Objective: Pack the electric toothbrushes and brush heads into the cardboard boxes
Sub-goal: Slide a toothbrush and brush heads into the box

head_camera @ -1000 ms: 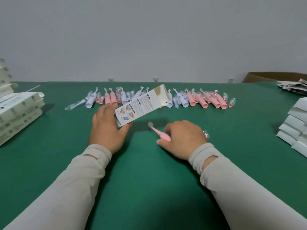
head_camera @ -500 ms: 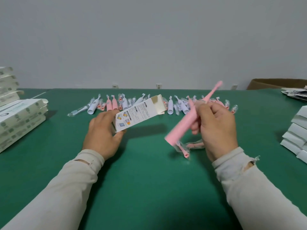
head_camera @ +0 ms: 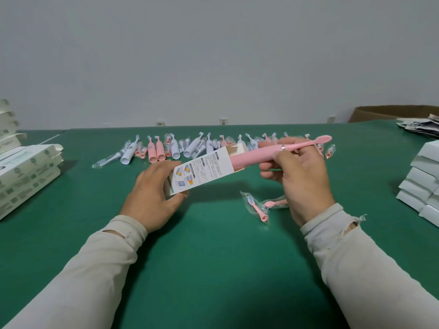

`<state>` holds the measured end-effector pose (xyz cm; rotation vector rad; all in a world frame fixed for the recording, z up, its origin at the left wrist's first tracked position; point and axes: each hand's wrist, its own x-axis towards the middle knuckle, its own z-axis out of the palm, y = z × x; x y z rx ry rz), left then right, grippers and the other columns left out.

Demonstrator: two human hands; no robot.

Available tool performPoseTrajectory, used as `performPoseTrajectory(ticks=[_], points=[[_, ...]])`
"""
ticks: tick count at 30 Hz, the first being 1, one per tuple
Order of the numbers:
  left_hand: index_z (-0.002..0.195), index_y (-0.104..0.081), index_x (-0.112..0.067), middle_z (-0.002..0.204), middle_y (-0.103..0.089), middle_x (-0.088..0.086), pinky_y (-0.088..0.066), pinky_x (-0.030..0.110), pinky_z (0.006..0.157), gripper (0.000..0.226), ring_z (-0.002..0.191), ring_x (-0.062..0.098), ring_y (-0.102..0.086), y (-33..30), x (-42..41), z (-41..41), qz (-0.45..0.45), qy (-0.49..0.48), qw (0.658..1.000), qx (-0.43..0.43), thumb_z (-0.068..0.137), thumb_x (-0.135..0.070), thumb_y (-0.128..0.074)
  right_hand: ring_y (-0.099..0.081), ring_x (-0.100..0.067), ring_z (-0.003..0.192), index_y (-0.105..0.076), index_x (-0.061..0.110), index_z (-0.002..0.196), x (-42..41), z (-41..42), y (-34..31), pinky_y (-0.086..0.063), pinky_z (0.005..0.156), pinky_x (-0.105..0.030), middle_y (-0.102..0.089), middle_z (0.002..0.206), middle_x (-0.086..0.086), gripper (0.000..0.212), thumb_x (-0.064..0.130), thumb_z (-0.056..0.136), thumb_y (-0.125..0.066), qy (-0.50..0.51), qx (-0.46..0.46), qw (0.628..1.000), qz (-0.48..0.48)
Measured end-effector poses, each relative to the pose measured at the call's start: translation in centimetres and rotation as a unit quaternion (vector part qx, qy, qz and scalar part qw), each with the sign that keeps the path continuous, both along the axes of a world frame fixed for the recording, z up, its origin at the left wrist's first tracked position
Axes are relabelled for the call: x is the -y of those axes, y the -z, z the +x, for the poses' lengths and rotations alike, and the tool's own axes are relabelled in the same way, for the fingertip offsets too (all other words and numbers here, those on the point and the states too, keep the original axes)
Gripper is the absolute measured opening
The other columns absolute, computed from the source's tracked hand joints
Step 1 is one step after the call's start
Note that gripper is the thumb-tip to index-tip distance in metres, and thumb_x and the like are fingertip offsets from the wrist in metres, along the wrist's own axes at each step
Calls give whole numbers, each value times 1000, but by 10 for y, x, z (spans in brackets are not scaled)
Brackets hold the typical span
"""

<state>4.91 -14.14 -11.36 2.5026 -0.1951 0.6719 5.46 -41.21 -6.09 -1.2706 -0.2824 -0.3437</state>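
Left hand [head_camera: 152, 198] grips printed cardboard box [head_camera: 202, 170] by its lower end, open mouth tilted up to the right. Right hand [head_camera: 301, 176] holds pink electric toothbrush [head_camera: 273, 153] above green surface [head_camera: 213, 257]; long axis in line with box, base inside mouth, bristles pointing right. Two bagged brush heads [head_camera: 259, 206] lie below right hand.

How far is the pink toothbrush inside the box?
Partly in: the pink toothbrush has its base inside the box's open end; its neck and head stick out.
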Motion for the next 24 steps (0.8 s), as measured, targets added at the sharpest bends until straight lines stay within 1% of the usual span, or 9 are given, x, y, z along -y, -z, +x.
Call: performPoseTrajectory(ticks=[4, 7, 9, 11, 13, 16, 18, 22, 24], points=[[120, -57, -31, 115, -55, -10, -46, 44, 95, 55, 109, 21, -51, -2, 2, -1, 1, -15, 1000, -16, 72, -43, -82, -68, -18, 71, -60, 11, 104, 1, 4, 7, -57, 64, -26, -76, 102, -6, 22, -7, 93, -54, -84, -48, 995, -31], [120, -57, -31, 113, -56, -10, -47, 46, 93, 55, 108, 21, -51, -2, 0, -1, -3, -27, 999, -18, 73, -47, -80, -70, -19, 76, -68, 8, 103, 1, 5, 10, -59, 68, -25, -76, 88, -6, 11, 12, 93, -66, -119, -107, 987, -3], [121, -57, -32, 114, -57, -10, -48, 47, 93, 55, 109, 20, -51, -3, 0, -1, -1, -30, 999, -16, 74, -47, -80, -70, -14, 72, -69, 5, 97, 0, 8, 11, -58, 66, -23, -75, 80, -4, 17, 21, 93, -67, -92, -133, 986, 43], [122, -57, -33, 116, -57, -10, -48, 47, 93, 54, 110, 21, -51, -3, 0, -1, 3, -35, 999, -14, 74, -47, -80, -68, -10, 64, -67, 5, 90, 2, 11, 12, -57, 59, -20, -72, 72, -3, 10, 14, 95, -66, -23, -143, 987, 63], [123, -58, -33, 118, -57, -10, -47, 46, 93, 54, 112, 21, -51, -3, -1, -1, 12, -45, 999, -12, 75, -48, -79, -68, -8, 61, -67, 8, 87, 3, 13, 13, -54, 53, -18, -71, 73, -5, 7, 5, 93, -66, 28, -147, 988, 49], [124, -58, -32, 120, -57, -8, -47, 46, 94, 55, 113, 23, -50, -3, -1, -1, 14, -55, 998, -15, 75, -47, -78, -68, -9, 62, -67, 13, 89, 4, 14, 15, -50, 50, -19, -72, 81, -6, 17, -4, 88, -64, 55, -125, 991, -5], [125, -57, -31, 120, -57, -7, -46, 45, 95, 57, 113, 23, -50, -2, -1, 0, 9, -52, 998, -23, 75, -48, -78, -69, -9, 66, -68, 18, 94, 3, 12, 15, -51, 50, -20, -74, 80, 0, 19, 0, 91, -64, 36, -87, 992, -84], [125, -57, -31, 118, -58, -7, -46, 45, 95, 57, 112, 23, -50, -2, -2, 0, 10, -51, 998, -26, 76, -48, -78, -57, -5, 66, -64, 31, 105, -2, 13, 24, -47, 63, -18, -66, 82, 7, 19, 14, 95, -63, 62, -2, 952, -300], [125, -57, -32, 117, -58, -7, -47, 47, 94, 57, 111, 23, -51, -2, -2, 0, 10, -54, 998, -33, 75, -49, -78, -49, 0, 59, -60, 36, 108, -4, 12, 27, -44, 63, -13, -59, 80, 12, 24, 16, 94, -64, 88, 16, 943, -322]])
